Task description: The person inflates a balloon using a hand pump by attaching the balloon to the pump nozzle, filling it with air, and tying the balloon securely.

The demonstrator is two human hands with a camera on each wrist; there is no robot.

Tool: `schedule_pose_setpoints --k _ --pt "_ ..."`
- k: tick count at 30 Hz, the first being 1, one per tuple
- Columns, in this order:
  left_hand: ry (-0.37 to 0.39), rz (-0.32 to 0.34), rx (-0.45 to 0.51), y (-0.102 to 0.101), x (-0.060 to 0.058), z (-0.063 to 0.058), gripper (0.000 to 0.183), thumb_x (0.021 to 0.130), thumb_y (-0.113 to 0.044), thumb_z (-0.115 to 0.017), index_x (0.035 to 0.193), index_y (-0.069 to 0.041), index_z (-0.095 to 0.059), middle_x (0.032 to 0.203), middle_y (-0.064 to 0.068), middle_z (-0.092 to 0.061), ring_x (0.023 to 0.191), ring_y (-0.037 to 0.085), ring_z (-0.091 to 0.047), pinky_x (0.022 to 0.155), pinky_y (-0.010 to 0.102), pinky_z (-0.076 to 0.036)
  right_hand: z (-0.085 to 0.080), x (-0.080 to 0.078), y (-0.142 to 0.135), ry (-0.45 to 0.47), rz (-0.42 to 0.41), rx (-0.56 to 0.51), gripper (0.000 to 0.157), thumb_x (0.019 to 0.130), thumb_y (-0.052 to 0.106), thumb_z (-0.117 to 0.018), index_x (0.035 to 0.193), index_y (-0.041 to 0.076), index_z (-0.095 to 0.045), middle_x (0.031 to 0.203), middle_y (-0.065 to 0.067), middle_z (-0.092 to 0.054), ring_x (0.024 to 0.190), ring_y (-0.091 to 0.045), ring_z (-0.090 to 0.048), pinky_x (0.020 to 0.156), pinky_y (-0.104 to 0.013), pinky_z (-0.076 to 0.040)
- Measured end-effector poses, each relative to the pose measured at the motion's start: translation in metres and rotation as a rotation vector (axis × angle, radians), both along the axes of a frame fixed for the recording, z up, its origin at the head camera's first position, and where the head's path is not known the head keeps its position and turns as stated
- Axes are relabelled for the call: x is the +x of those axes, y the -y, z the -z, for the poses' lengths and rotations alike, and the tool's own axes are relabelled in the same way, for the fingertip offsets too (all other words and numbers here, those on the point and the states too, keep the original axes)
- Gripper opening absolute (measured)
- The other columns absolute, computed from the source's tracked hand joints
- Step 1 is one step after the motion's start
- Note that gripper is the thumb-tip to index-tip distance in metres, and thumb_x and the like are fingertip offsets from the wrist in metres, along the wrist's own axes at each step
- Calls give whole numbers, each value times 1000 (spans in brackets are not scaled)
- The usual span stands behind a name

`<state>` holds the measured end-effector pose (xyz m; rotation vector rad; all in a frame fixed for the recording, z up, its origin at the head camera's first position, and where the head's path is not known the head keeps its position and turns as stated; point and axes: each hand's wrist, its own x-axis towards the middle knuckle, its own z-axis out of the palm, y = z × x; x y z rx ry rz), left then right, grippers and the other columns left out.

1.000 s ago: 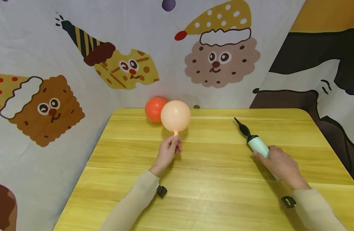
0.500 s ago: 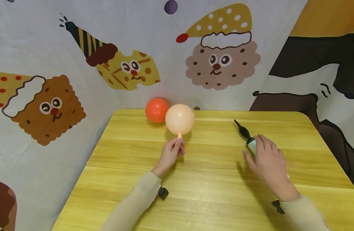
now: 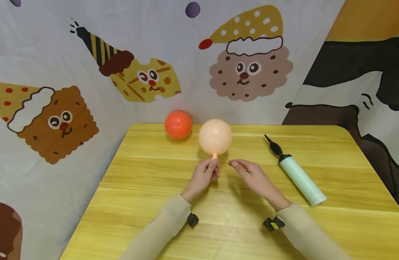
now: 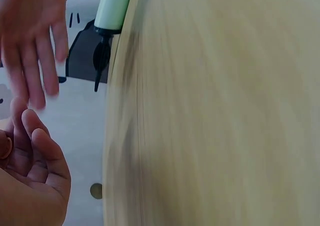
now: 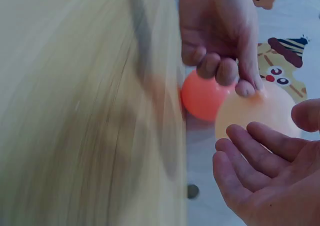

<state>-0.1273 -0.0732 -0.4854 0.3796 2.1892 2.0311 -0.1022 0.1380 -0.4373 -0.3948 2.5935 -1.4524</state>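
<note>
My left hand [image 3: 204, 175] pinches the neck of a peach balloon [image 3: 215, 136] and holds it upright above the table. Just right of it, my right hand [image 3: 254, 177] holds nothing; in the right wrist view its fingers [image 5: 265, 161] are loosely bent with the thumb apart. A mint-green balloon pump [image 3: 301, 180] with a black nozzle lies at a slant on the table, to the right of both hands. In the left wrist view the pump [image 4: 112, 11] shows near the top, and the balloon is out of sight.
A red balloon [image 3: 178, 124] rests at the back of the wooden table [image 3: 137, 202], against the wall. Behind the table hangs a white cloth [image 3: 193, 72] printed with cartoon biscuits and cheese.
My right hand has let go of the pump and moved left, close to the left hand. The left hand has carried the peach balloon to the right, away from the red one.
</note>
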Motion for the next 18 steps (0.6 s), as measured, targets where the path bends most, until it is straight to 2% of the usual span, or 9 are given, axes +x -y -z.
schedule_pose_setpoints --k 4,7,11,15,18 --pt "0 21 2 -7 4 0 38 113 -22 -45 100 10 -61 75 16 -64 64 23 -55 58 33 -48 4 -9 13 126 7 -119 54 112 42 -43 141 -2 -59 142 -20 -60 131 -41 -56 109 -58 -44" --pt "-3 24 -2 -11 6 -1 37 113 -20 -45 97 9 -61 73 13 -63 63 22 -55 57 33 -47 7 -14 21 183 19 -191 54 112 43 -45 138 -1 -62 141 -19 -62 131 -38 -56 108 -58 -45" --pt "-6 24 -29 -16 7 -2 34 113 -18 -44 95 5 -63 73 9 -62 62 16 -54 57 35 -48 11 -19 30 204 27 -216 51 111 44 -46 117 1 -72 115 -13 -71 115 -28 -62 105 -51 -47" --pt "-8 15 -41 -19 8 -2 32 113 -14 -44 95 4 -64 73 9 -61 61 13 -54 57 39 -50 13 -21 36 206 16 -212 50 110 44 -48 95 3 -71 85 -9 -69 90 -22 -63 94 -43 -47" --pt "-4 7 -38 -19 10 -2 32 113 -14 -45 94 4 -64 72 10 -61 61 14 -54 57 39 -50 13 -22 39 182 21 -223 45 109 41 -52 99 2 -73 85 -10 -71 88 -21 -63 90 -40 -47"
